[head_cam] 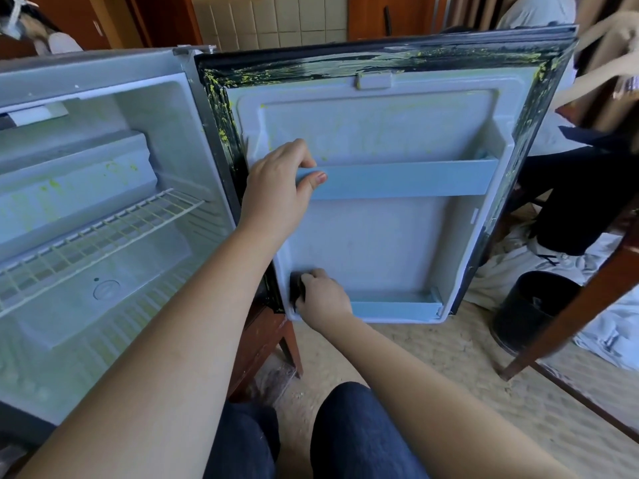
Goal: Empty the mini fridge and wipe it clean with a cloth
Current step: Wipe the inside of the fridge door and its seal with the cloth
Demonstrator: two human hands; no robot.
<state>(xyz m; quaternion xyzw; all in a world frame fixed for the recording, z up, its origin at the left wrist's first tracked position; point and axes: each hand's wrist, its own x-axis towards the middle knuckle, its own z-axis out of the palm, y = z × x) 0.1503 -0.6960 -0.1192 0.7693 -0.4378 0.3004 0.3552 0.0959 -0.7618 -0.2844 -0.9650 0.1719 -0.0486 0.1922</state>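
Head view: left hand (280, 183) round upper door rail (408, 181), right hand (323, 297) round dark object (298, 286) in bottom shelf (397, 309)

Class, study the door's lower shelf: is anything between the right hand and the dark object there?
Nothing visible does. The right hand grips the dark object at the left end of the lower shelf; the left hand holds the upper rail, well above.

Nothing legible in view.
The mini fridge (86, 76) and its open door (380, 243) show no readable label, brand or number.
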